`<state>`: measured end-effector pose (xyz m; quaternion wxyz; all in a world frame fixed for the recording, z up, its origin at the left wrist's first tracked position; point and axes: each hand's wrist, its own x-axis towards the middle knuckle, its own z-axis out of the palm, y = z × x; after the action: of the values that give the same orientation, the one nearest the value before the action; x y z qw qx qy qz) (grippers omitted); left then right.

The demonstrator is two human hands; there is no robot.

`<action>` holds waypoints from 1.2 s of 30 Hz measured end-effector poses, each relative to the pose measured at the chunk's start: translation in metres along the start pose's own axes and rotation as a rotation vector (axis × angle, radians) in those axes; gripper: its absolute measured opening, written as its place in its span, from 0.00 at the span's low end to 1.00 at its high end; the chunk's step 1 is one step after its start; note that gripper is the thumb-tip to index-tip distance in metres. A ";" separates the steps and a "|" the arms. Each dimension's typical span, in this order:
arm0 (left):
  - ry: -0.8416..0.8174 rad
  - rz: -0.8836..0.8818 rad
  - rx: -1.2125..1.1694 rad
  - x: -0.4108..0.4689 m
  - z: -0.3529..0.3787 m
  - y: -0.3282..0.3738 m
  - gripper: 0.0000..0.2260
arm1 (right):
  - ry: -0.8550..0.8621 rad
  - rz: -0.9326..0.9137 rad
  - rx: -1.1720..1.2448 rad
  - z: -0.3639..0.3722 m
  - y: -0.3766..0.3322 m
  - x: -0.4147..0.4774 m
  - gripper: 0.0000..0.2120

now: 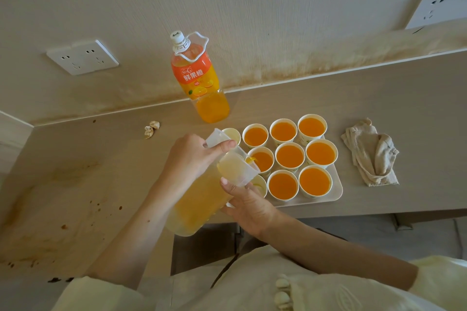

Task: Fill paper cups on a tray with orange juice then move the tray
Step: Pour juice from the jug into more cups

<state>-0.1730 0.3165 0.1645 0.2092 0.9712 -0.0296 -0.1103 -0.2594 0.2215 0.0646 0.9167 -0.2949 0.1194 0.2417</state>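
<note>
A white tray (pixel 337 185) on the counter carries several paper cups. Most hold orange juice, such as the front cup (pixel 314 181). The back-left cup (pixel 231 134) looks empty. My left hand (pixel 193 156) grips the handle of a clear plastic pitcher (pixel 202 199), which is tipped to the right. Juice runs from its spout into the middle-left cup (pixel 264 160). My right hand (pixel 246 203) supports the pitcher from below near its rim, thumb against the side. A front-left cup (pixel 261 184) is mostly hidden behind the pitcher.
A large orange juice bottle (pixel 199 78) with a white cap stands by the wall behind the tray. A crumpled beige cloth (pixel 371 151) lies right of the tray. A small paper wad (pixel 151 128) sits at the left. Brown stains mark the left counter.
</note>
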 end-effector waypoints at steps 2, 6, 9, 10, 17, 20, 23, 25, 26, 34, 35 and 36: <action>0.000 0.001 0.002 0.000 0.000 0.001 0.30 | 0.008 0.007 0.014 -0.001 0.001 0.001 0.48; -0.007 -0.004 0.009 0.002 0.001 0.000 0.30 | 0.016 0.005 0.008 -0.002 0.000 0.002 0.49; -0.002 0.002 0.000 0.003 0.001 0.000 0.30 | 0.024 0.014 0.014 -0.002 -0.001 0.002 0.49; 0.000 0.005 -0.002 0.003 0.001 0.000 0.30 | 0.027 0.018 0.014 -0.001 -0.001 0.002 0.50; -0.007 -0.009 -0.010 0.004 0.002 -0.001 0.30 | 0.028 0.029 0.013 -0.001 -0.003 0.000 0.48; -0.005 -0.006 -0.011 0.005 0.003 -0.002 0.30 | 0.021 0.027 0.014 -0.001 -0.003 0.000 0.46; -0.007 0.002 0.003 0.005 0.002 -0.001 0.30 | 0.023 0.029 0.008 -0.001 -0.003 0.000 0.45; -0.008 0.004 0.007 0.004 0.002 -0.001 0.30 | 0.026 0.026 0.009 -0.001 -0.003 0.000 0.44; -0.007 0.005 0.006 0.005 0.002 -0.001 0.30 | 0.026 0.024 0.011 -0.001 -0.002 0.000 0.44; -0.008 0.005 0.017 0.006 0.003 -0.001 0.30 | 0.024 0.030 0.001 -0.001 -0.003 0.001 0.49; -0.007 0.006 0.019 0.006 0.003 -0.002 0.30 | 0.025 0.032 0.001 -0.001 -0.003 0.001 0.49; -0.006 0.009 0.019 0.006 0.003 -0.002 0.30 | 0.027 0.033 0.004 -0.001 -0.003 0.002 0.50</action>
<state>-0.1674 0.3163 0.1600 0.2002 0.9727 -0.0355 -0.1118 -0.2564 0.2193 0.0647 0.9114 -0.2945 0.1371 0.2527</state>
